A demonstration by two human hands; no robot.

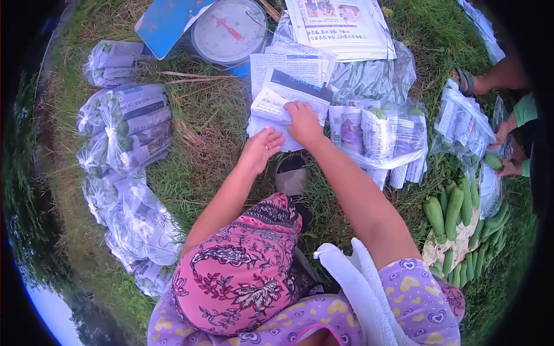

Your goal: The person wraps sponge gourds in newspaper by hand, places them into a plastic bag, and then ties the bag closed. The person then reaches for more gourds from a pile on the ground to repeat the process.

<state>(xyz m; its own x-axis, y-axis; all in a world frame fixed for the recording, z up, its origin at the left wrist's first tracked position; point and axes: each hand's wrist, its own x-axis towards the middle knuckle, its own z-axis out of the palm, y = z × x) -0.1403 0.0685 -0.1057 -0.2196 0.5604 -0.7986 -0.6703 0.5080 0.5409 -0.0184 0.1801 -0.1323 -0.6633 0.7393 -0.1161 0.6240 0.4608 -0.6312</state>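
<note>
My left hand [263, 149] rests at the lower left edge of a folded newspaper sheet [269, 108], palm partly turned up and fingers apart. On the sheet's right part lies my right hand [303, 122], its fingers spread flat over the paper. More newspaper sheets [288, 66] are under and behind it. Just right of my right hand sits a clear plastic bag [378, 135] of newspaper-wrapped rolls, with a little green showing at their tops.
A round dial scale [229, 32] and a blue board [170, 26] stand beyond. Tied bags [135, 127] line the left. Long green vegetables [455, 210] lie at right, where another person's hands [508, 167] hold a bag and a vegetable.
</note>
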